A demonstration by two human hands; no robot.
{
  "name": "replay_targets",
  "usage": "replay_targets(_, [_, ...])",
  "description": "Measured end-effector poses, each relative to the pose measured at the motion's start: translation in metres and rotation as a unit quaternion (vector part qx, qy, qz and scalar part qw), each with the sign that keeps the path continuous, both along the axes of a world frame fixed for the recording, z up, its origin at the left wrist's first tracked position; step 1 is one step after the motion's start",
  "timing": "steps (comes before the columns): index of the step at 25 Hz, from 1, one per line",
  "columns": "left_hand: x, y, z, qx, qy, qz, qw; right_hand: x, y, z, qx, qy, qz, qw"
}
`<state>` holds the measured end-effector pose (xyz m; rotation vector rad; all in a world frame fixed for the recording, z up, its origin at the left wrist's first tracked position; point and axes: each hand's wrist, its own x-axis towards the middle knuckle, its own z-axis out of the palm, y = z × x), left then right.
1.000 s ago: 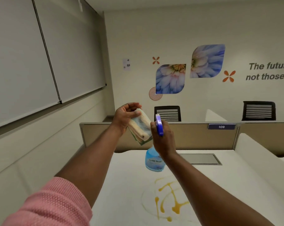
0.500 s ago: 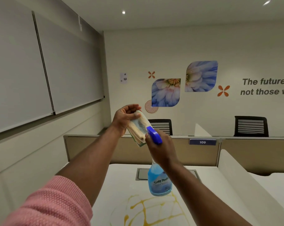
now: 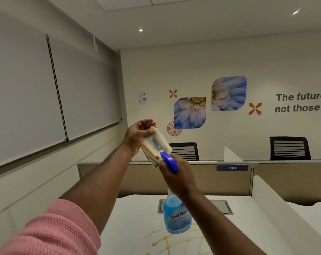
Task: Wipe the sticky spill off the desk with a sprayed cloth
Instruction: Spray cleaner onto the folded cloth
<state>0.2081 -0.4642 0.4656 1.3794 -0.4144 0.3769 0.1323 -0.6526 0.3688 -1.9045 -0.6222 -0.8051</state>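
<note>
Below the right hand (image 3: pixel 176 173) the surface (image 3: pixel 130 214) lies open; a divider (image 3: pixel 277 205) walls its right side.

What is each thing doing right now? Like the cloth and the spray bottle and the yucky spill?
cloth: folded, held up in the left hand
spray bottle: held in the right hand, blue nozzle aimed at the cloth, partly full of blue liquid
spill: yellow streaks on the desk, not yet wiped
two black chairs: empty, behind the partition
</note>
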Motion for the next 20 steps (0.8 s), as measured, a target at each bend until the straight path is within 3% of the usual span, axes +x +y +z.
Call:
replay_targets(5, [-0.011,0.011,0.003,0.003,0.003,0.013,1.0,-0.017,0.011,-0.005,-0.01,-0.008,0.017,1.0])
replay_targets(13, [-0.02,0.016,0.007,-0.009,0.007,0.012,1.0,-0.012,-0.009,-0.017,0.021,0.043,-0.068,0.997])
replay_targets(20, [-0.018,0.008,0.003,-0.018,0.008,0.007,1.0,-0.016,-0.016,-0.037,-0.008,0.035,-0.059,0.998])
